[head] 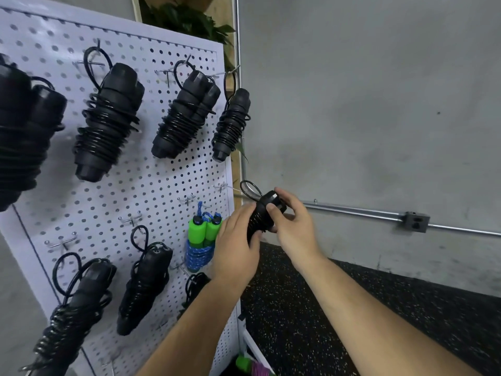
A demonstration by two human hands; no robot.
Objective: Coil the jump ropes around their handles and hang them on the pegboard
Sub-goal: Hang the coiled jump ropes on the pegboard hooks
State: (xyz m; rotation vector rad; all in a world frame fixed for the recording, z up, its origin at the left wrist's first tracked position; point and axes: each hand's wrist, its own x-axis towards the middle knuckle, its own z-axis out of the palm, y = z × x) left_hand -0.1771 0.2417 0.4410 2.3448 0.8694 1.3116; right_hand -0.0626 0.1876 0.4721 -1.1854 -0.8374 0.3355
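Room: grey concrete wall (pixel 379 104), speckled rubber floor (pixel 311 308).
Pegboard (pixel 162 185): left, already carrying coiled ropes on hooks.
Hands: left hand (pixel 234 245) and right hand (pixel 294 226) both clamped on black jump rope (pixel 261 215), likely keeping coils tight.
Loop (pixel 249 189): left free for hanging, near empty hook (pixel 223 187).

leftmost bundle (pixel 24 137) cropped, held rope (pixel 264 213) partly covered

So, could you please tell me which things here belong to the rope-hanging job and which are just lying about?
Job: black coiled rope, gripped by left hand and right hand; pegboard; empty hook; ropes already hung.
Lying about: leafy plant; outlet box; metal conduit.
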